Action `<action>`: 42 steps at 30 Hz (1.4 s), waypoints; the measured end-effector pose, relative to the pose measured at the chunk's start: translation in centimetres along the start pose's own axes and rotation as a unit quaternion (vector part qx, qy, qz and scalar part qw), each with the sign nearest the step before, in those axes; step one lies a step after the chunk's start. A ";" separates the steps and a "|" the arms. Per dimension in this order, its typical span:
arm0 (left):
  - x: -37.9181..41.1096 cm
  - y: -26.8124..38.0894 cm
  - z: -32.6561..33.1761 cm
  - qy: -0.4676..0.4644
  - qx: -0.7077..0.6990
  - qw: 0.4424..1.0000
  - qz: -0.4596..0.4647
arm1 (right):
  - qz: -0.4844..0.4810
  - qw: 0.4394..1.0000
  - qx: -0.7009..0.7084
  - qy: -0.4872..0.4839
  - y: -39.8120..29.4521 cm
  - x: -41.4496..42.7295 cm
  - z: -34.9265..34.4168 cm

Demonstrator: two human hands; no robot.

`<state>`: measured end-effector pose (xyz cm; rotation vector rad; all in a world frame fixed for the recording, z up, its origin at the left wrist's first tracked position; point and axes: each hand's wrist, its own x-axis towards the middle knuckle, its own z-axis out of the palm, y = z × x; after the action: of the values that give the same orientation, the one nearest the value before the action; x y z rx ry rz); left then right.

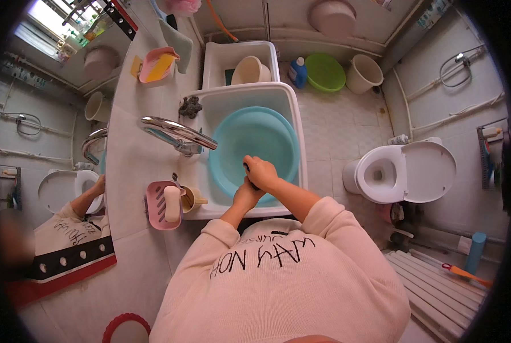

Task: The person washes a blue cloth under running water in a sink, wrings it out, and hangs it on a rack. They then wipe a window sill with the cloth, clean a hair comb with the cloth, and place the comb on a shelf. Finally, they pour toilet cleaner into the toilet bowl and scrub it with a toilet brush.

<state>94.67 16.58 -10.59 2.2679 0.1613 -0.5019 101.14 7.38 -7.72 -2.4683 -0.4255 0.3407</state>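
Both my hands meet over the near side of a round turquoise plastic basin (255, 126), which sits inside a white sink (300, 171). My left hand (248, 194) and my right hand (260, 171) are closed around a small dark item (254, 186), mostly hidden by the fingers; its kind cannot be told. The right hand lies farther forward, with a dark bit showing at its fingertips. A curved chrome faucet (180, 130) reaches over the basin's left edge. Whether the basin holds water is unclear.
Left of the sink are a pink soap dish (154, 214) with a soap bar (172, 203), a beige mug (189, 200) and a dark scrubber (190, 106). Beyond stands a white tub (274, 60). Rightward are a green basin (326, 72), a blue bottle (298, 73) and a toilet (377, 173).
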 end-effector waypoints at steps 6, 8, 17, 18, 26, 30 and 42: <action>-0.6 2.5 -2.7 -0.014 0.051 0.997 -0.051 | -0.022 0.998 -0.054 0.002 -1.6 0.4 -1.7; -0.7 2.0 -2.7 0.011 0.016 1.000 -0.018 | -0.023 0.999 -0.031 -0.005 -2.5 0.5 -2.9; -2.6 5.7 -6.1 -0.221 -0.742 0.629 -0.065 | 0.054 0.821 0.539 -0.181 -2.0 1.8 -9.0; -3.0 7.3 -7.3 -0.237 -0.773 0.586 -0.062 | 0.066 0.791 0.579 -0.186 -1.6 1.8 -9.5; -4.3 11.6 -9.1 -0.426 -0.827 0.363 0.047 | -0.050 0.538 0.785 -0.303 -4.4 2.0 -12.4; -4.5 11.0 -9.0 -0.361 -0.844 0.391 0.070 | -0.006 0.530 0.816 -0.230 -5.3 1.4 -12.3; -4.1 8.8 -8.8 -0.332 -0.730 0.598 0.005 | 0.041 0.692 0.703 -0.161 -5.4 1.6 -12.0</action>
<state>95.98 17.22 2.40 0.3724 0.0971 -0.7566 105.40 5.87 4.72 -0.8860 -0.0656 0.7707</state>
